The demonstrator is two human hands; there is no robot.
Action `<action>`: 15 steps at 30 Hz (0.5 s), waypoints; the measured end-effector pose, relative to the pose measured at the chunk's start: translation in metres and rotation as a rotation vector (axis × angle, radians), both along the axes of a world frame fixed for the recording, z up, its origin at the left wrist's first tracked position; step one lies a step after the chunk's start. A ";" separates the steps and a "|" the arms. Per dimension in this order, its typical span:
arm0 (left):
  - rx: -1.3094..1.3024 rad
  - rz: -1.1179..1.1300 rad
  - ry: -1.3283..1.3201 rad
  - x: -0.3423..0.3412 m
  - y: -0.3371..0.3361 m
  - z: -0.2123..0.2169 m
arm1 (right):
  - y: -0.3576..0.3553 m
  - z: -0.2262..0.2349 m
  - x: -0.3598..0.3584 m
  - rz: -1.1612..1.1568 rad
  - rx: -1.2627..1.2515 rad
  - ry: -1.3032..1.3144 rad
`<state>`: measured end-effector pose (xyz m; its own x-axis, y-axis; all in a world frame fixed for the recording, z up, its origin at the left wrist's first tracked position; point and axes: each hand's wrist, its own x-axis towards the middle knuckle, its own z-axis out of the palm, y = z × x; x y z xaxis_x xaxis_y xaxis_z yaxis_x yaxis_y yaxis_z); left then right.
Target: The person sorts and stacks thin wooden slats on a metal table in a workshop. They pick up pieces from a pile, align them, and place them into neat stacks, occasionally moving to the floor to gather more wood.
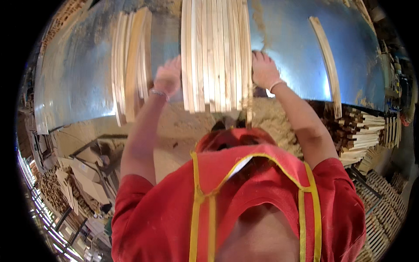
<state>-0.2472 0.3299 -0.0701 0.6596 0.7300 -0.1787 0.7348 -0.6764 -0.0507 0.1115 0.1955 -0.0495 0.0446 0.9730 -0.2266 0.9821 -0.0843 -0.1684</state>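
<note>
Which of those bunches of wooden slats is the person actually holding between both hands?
The middle bundle of slats: the left hand and right hand press its two sides. The left stack and the lone slat lie untouched.

On the metal-topped table (78,87), the middle bundle of wooden slats (216,54) lies between the left hand (168,78) and right hand (264,70). Another slat bundle (131,65) lies left of it, a lone slat (327,61) well right. Stacked slats (362,135) sit off the table's right edge, apparently lower.
</note>
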 end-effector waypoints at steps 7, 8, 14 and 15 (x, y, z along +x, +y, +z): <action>0.039 0.202 -0.448 0.006 -0.040 0.076 | -0.099 0.072 -0.048 -0.697 -0.337 1.026; 0.046 0.209 -0.513 0.007 -0.052 0.075 | -0.110 0.058 -0.060 -0.741 -0.276 1.137; -0.139 0.193 -0.645 0.064 -0.086 0.122 | -0.125 -0.001 -0.076 -0.935 -0.085 1.618; -0.239 0.288 -0.690 0.072 -0.094 0.128 | -0.118 0.043 -0.063 -0.922 -0.214 1.608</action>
<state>-0.1748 0.2360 0.0577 0.4694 0.8825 0.0290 0.6954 -0.3897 0.6038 0.0485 0.0775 -0.0063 0.1198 0.7227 -0.6807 -0.4491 -0.5720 -0.6864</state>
